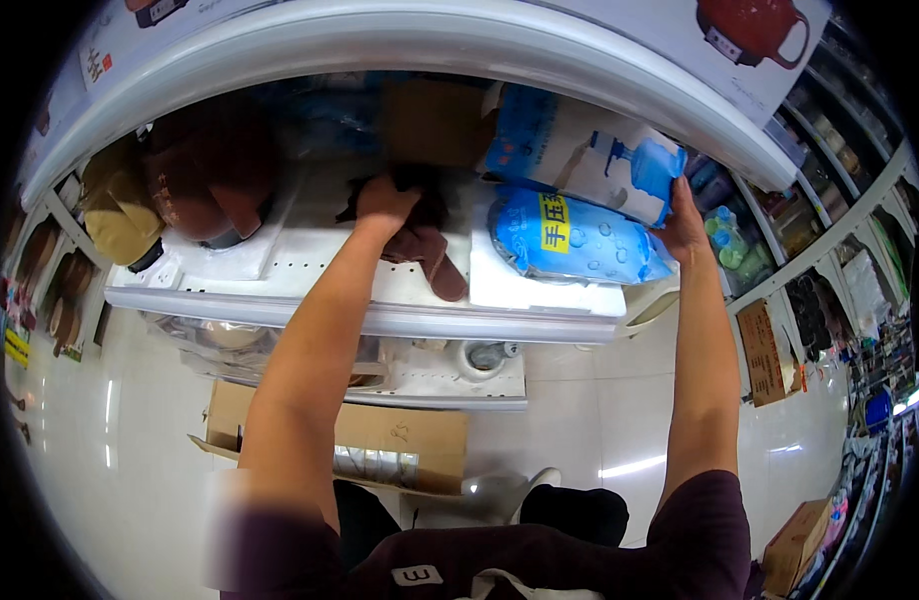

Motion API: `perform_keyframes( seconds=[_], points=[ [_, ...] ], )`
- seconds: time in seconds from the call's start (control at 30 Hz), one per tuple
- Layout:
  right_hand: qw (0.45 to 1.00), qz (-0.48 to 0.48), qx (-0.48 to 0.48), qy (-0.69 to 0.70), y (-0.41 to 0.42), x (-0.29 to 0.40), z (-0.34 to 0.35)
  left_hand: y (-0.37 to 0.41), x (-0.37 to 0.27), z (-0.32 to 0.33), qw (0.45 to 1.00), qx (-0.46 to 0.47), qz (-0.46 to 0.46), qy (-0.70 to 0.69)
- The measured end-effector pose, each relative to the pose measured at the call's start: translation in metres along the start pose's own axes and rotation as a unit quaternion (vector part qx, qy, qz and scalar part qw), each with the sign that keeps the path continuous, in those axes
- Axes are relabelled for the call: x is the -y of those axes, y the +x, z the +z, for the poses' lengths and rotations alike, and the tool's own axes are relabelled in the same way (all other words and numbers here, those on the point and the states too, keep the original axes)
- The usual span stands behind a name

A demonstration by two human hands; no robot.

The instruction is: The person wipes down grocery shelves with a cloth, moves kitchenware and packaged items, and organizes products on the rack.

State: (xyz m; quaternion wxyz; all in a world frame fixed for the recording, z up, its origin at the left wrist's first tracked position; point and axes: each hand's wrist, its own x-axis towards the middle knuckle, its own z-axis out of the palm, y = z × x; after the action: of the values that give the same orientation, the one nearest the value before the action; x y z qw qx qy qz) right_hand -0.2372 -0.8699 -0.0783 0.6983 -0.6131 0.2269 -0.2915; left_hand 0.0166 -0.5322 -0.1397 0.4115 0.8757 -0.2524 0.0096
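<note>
My left hand is on a bunched dark brown cloth on the white perforated shelf; one end of the cloth trails toward the front edge. The fingers are partly hidden in its dark folds. At the right end of the shelf, my right hand holds the end of a blue and white box picturing a water-bottle pump. The box leans tilted above a blue plastic-wrapped pack, which bears printed writing and lies on a white foam slab. The palm is close against this pack's end.
Brown and tan pots stand at the shelf's left. An upper shelf's curved edge overhangs my hands. Below are a lower shelf with wrapped goods and an open cardboard box on the tiled floor. More stocked shelves flank the right.
</note>
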Motion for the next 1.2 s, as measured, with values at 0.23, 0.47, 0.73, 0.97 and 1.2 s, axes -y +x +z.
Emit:
perform_keyframes(
  seconds=[0.23,0.47,0.73,0.97,1.2],
  points=[
    [0.995,0.005,0.081,-0.059,-0.02,0.018,0.037,0.002,0.008,0.0,0.968,-0.054,0.075,-0.232],
    [0.956,-0.093,0.163,-0.225,-0.03,0.031,0.085,0.012,0.021,0.004,0.985,-0.059,0.112,-0.12],
    [0.95,-0.165,0.114,-0.24,-0.037,0.039,0.091,-0.008,-0.023,-0.024,0.98,-0.038,0.189,-0.049],
    [0.943,-0.24,0.123,-0.196,-0.032,0.04,0.074,-0.029,-0.063,-0.044,0.978,-0.055,0.184,-0.083],
    [0.937,-0.276,0.112,-0.182,-0.024,0.034,0.067,-0.02,-0.08,-0.049,0.977,-0.009,0.175,0.119]
  ],
)
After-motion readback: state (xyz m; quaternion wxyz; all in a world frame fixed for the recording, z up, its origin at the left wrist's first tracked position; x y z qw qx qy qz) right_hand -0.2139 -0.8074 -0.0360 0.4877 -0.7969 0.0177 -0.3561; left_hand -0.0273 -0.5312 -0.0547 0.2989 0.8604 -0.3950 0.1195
